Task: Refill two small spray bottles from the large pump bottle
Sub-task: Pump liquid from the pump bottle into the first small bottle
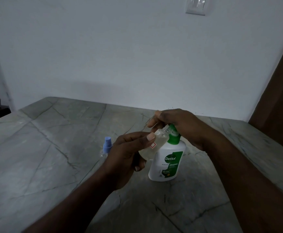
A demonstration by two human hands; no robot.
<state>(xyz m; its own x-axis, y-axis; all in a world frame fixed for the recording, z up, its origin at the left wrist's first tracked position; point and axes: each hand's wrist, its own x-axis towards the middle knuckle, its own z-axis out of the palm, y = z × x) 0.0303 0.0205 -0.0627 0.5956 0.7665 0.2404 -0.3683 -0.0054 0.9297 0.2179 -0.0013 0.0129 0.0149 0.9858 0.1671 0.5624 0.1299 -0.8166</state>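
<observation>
Mostly pale wall across the upper view. Below it, a grey-green veined stone surface running to the near edge. Dark brown panel at far right, door or cupboard side not clear.

Both forearms reaching in from below. Right hand draped over the top of the Dettol pump bottle, fingers bent over the green pump head and hiding the spout. Cannot tell how hard it presses. Left hand raised off the surface just left of the pump bottle, its fingers wrapped around the small clear bottle, thumb laid across the front.

Pump bottle upright near the middle of the surface: white body, green label, green collar.

Small clear bottle uncapped, held in the air and tilted, threaded neck pointing up and right, mouth just beside the pump head under the right hand. Pale liquid inside, level hard to read. Small red-edged square mark on the side.

Second spray bottle, clear body with a blue spray cap on, resting on the surface just left of the left hand, lower part hidden behind that hand. Upright or leaning: cannot tell.

White switch plate on the wall, top right.
</observation>
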